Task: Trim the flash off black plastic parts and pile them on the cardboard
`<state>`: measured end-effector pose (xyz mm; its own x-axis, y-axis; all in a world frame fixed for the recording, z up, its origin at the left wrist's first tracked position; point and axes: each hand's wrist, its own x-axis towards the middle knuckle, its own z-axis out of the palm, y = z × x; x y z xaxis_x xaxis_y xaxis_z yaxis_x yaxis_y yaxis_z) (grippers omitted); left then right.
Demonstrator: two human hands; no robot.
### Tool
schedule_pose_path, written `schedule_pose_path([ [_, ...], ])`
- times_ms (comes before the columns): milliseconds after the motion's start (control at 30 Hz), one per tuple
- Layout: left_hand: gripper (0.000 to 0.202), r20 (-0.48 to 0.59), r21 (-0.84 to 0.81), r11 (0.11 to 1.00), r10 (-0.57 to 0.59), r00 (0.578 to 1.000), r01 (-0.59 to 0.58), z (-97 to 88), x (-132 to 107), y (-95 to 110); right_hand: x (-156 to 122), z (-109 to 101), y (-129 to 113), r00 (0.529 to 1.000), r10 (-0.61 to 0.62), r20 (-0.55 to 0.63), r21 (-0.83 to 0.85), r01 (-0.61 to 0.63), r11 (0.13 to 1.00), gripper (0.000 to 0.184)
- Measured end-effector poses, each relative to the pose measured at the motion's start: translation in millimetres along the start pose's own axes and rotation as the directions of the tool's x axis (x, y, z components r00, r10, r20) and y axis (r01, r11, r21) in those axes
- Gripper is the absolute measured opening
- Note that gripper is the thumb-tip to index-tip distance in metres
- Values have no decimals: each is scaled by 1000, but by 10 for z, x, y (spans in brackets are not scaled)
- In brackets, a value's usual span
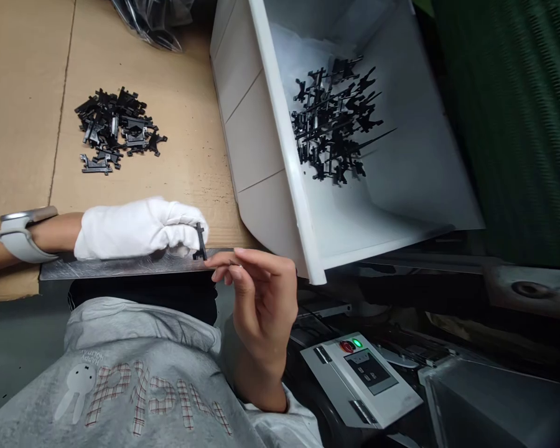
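Observation:
My left hand (140, 230), in a white glove, is closed on a small black plastic part (200, 241), which sticks out upright past the fingertips just above the metal table edge. My bare right hand (264, 292) is beside it, one fingertip at the lower end of that part. Its thumb and a finger come together around something thin and tiny that I cannot make out. Farther up the cardboard surface lies a pile of similar black plastic parts (116, 127). To the right, a white bin (378, 211) holds a heap of black pieces with thin stems (336, 118).
Brown cardboard (186, 137) covers the table, with a metal strip (121, 267) along its front edge. A clear plastic bag (156, 22) with dark contents lies at the back. At lower right is a control box (361, 379) with a lit green button; a green ribbed surface (508, 124) rises beyond the bin.

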<state>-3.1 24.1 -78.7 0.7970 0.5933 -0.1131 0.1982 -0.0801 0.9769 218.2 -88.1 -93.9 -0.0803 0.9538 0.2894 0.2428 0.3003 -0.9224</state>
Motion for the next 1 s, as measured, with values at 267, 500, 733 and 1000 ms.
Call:
schedule_pose_path([
  [267,30,104,164,980,94,990,-110,81,-62,36,86,43,60,979,-88,186,7,88,996,37],
  [500,28,113,147,986,66,991,-82,74,-84,60,189,22,40,939,-163,302,33,161,986,42],
  [733,32,167,88,996,14,986,-29,44,-64,33,198,19,64,939,-104,328,72,85,994,47],
  [1000,32,179,102,995,-4,984,-14,62,-61,22,213,36,37,954,-74,290,38,66,997,36],
])
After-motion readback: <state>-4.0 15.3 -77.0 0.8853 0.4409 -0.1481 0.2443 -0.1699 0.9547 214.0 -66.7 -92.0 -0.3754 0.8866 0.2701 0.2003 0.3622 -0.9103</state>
